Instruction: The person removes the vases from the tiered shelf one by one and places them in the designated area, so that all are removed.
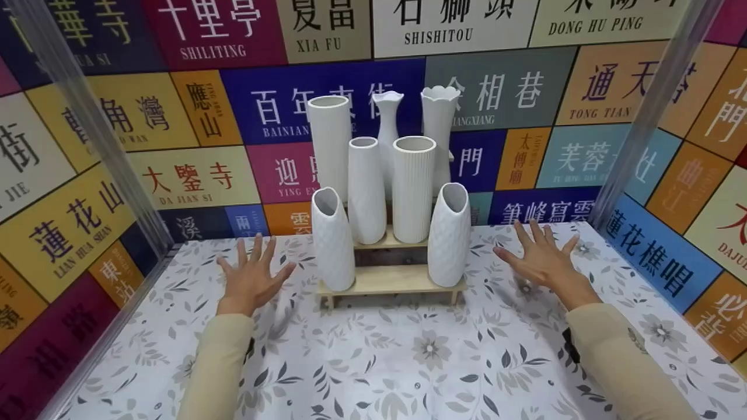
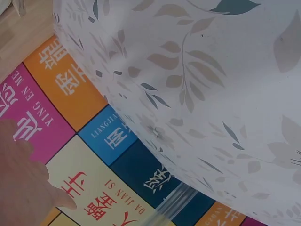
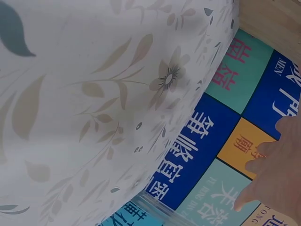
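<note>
In the head view, several white vases stand upright on a tiered wooden stand (image 1: 391,280). On its lowest tier are a left slant-mouthed vase (image 1: 335,248) and a right slant-mouthed vase (image 1: 448,242). Above them stand a smooth tapered vase (image 1: 366,192) and a ribbed vase (image 1: 414,192). A tall cylindrical vase (image 1: 330,146), a wavy-rimmed vase (image 1: 389,128) and a scalloped-rim vase (image 1: 439,128) form the back row. My left hand (image 1: 251,280), fingers spread, is left of the stand, apart from it. To its right, my right hand (image 1: 543,259) has spread fingers and holds nothing.
A leaf-patterned cloth (image 1: 373,361) covers the table. Behind rises a wall of coloured sign panels (image 1: 321,70). Clear posts stand at the corners, a left post (image 1: 111,128) and a right post (image 1: 648,111).
</note>
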Available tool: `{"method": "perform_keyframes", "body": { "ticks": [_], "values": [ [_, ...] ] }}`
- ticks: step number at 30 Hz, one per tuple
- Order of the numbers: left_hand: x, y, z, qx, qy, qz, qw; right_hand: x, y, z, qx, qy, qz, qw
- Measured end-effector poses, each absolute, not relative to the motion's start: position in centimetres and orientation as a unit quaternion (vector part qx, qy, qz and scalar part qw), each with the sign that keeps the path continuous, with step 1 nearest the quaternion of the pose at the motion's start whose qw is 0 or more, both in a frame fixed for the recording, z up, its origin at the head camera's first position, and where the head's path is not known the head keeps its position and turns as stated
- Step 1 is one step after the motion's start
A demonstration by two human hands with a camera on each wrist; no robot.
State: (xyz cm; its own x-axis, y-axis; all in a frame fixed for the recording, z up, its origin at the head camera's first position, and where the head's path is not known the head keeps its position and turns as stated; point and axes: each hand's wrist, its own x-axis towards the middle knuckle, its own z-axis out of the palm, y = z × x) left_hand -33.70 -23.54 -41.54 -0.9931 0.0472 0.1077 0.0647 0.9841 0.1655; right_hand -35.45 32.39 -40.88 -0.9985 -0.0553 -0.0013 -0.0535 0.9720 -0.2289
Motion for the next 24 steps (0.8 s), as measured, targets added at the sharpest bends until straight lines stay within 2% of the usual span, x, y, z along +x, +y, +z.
{"method": "perform_keyframes", "body": {
  "ticks": [13, 24],
  "values": [
    [-33.5, -22.7, -40.5, -0.040, -0.989, -0.141, 0.036, -34.8, 32.1, -40.5, -0.036, 0.989, -0.142, -0.016],
    [-32.6, -21.7, -39.9, -0.034, -0.960, -0.279, 0.009, -34.1, 29.4, -39.5, -0.059, 0.958, -0.271, -0.074]
  ]
}}
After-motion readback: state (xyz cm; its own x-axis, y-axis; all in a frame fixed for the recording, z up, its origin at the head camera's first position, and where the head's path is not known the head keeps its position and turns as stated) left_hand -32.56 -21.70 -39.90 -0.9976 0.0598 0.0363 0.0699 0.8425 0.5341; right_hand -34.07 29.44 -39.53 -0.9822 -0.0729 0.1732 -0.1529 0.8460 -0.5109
